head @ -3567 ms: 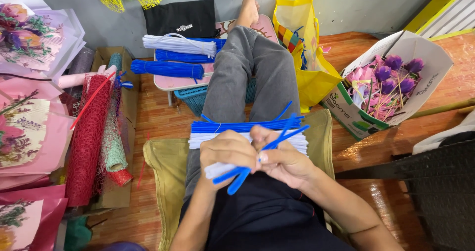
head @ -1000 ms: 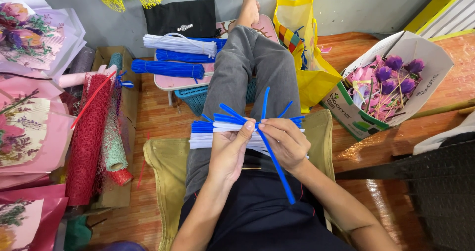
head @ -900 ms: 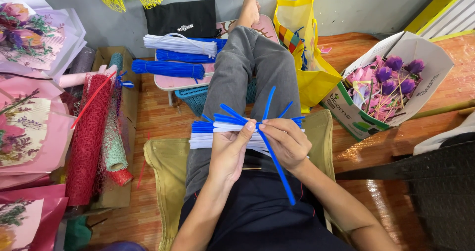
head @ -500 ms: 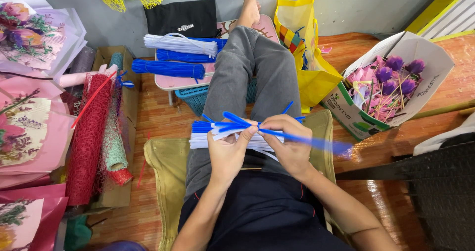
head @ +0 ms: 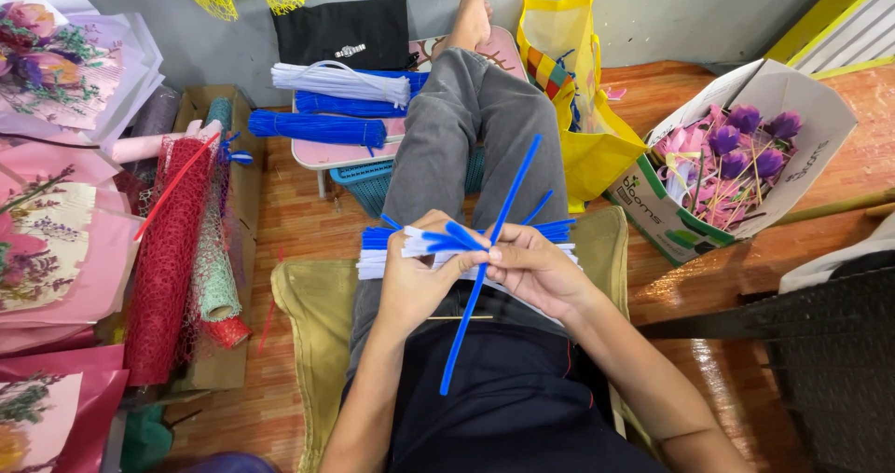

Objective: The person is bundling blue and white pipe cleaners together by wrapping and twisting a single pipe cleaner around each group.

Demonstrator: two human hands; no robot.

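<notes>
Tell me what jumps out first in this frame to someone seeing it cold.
Centre frame, the left hand and right hand meet over the lap, pinching blue pipe cleaners, one long stem running diagonally between them. Further up, blue and white bundles lie on a small pink table. At right, an open box holds purple and pink handmade flowers; a red mesh roll lies at left.

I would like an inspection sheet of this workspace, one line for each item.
Surface: olive fabric cushion on the wooden floor, under the seated person.
Job's things: long blue fuzzy stem; blue and white stems across the lap.
Clutter: red mesh roll, yellow bag, white box of purple paper flowers.
Hands: left hand and right hand both pinch the long stem.
Cables: nothing seen.
Surroundings: grey wall.
</notes>
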